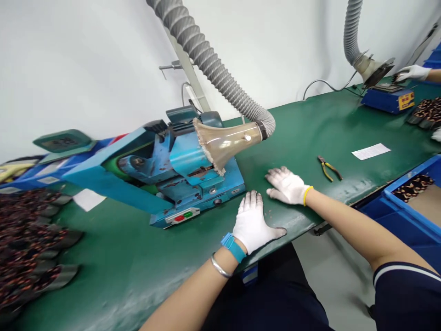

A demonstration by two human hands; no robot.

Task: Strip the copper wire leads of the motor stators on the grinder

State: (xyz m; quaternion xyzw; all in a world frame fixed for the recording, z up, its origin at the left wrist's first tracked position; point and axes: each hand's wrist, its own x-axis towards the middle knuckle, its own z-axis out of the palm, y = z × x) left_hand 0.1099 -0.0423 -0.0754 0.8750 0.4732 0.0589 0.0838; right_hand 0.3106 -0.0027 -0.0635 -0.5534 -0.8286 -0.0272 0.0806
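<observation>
My left hand [253, 224], in a white glove, lies flat near the front edge of the green table [289, 131], fingers extended and thumb out to the right. Just beyond its fingertips stands a blue machine [203, 184] with a red and a green button on its front. My right hand [286, 186], also gloved in white, rests palm down to the right of the machine with its fingers spread. Neither hand holds anything. Yellow-handled pliers [329, 168] lie on the table to the right of my right hand.
A grey ribbed hose [220, 73] ends in a translucent hood [229, 140] over the machine. Many copper-wound metal parts [31, 243] are piled at left. A paper slip [371, 151] lies at right. A blue bin [413, 216] stands beside the table. Another person's gloved hand [414, 72] works far right.
</observation>
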